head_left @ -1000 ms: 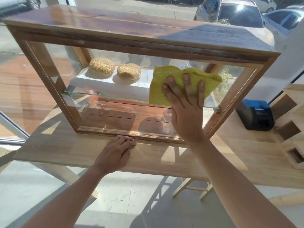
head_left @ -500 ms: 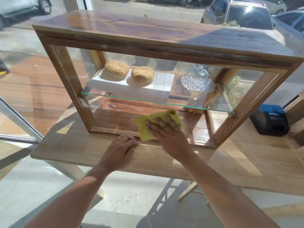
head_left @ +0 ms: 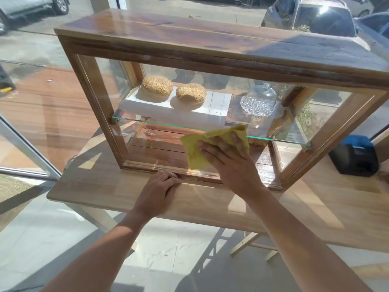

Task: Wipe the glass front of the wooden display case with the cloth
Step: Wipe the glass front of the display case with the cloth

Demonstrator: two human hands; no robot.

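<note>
yellow cloth (head_left: 196, 153): soft, light, limp; best held flat under a spread palm. right hand (head_left: 229, 159), fingers splayed, presses it on lower glass front (head_left: 160, 148). left hand (head_left: 156, 191) loosely curled, bracing display case (head_left: 189, 36) base. glass fragile, slick.

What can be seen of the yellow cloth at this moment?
The cloth is a soft yellow-green rag, crumpled and folded rather than spread flat. The right hand presses it with fingers spread against the glass front of the wooden display case, low and near the middle, its top corner reaching the level of the glass shelf inside. The hand covers its right part.
</note>
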